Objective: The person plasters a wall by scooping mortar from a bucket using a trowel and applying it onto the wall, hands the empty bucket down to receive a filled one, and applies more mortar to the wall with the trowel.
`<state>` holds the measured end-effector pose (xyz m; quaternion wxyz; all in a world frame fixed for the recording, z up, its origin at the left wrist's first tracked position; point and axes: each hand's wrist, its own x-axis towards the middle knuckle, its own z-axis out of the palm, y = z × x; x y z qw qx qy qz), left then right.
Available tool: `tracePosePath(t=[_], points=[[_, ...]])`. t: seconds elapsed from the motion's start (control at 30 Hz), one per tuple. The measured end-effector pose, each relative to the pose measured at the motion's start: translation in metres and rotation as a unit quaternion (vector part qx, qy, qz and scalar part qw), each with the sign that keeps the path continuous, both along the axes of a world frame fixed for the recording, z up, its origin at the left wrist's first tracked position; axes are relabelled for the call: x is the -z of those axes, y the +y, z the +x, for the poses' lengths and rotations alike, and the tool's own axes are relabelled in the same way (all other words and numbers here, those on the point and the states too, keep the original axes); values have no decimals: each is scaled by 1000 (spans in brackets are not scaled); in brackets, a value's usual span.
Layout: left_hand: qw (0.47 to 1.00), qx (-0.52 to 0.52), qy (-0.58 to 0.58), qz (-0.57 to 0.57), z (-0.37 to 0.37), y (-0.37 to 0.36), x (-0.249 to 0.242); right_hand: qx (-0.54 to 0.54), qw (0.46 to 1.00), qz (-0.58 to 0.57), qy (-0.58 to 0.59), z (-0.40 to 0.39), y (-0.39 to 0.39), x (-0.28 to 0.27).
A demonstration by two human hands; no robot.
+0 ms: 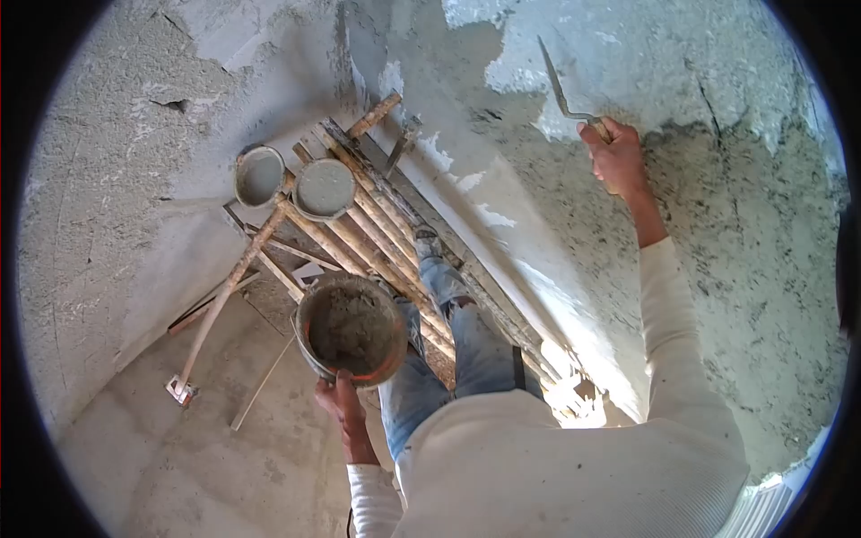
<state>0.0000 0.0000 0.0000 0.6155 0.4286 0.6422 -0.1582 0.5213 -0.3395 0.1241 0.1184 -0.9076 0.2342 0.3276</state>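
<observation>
My right hand (619, 161) is closed around the wooden handle of a trowel (554, 82), its thin blade seen nearly edge-on against the wall. Behind it the wall (574, 206) carries rough grey mortar, with smoother pale patches higher up. Low on the left, my left hand (341, 399) grips the near rim of a bucket (300, 336). Grey mortar (354, 327) coats the inside and lies at the bottom. The bucket is held in front of my legs, its mouth turned up toward me.
I stand on a scaffold of wooden poles (359, 229) along the wall. Two more buckets, one with grey contents (325, 188) and another beside it (260, 176), sit at its far end. A slanted pole (220, 305) reaches down to the concrete floor (179, 457). Another wall (117, 179) rises at left.
</observation>
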Motion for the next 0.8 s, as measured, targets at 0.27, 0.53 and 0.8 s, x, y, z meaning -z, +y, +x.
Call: tracePosePath(t=[0.27,0.53,0.8], points=[[943,177,-97,264,161,108,105,-509,856,83,-42,-142,156,110],[945,137,-177,238,199,85,99,-388,902,176,-70,-199,224,204],[940,108,-214,242,210,105,85,-309,923,209,-93,-203,233,184]])
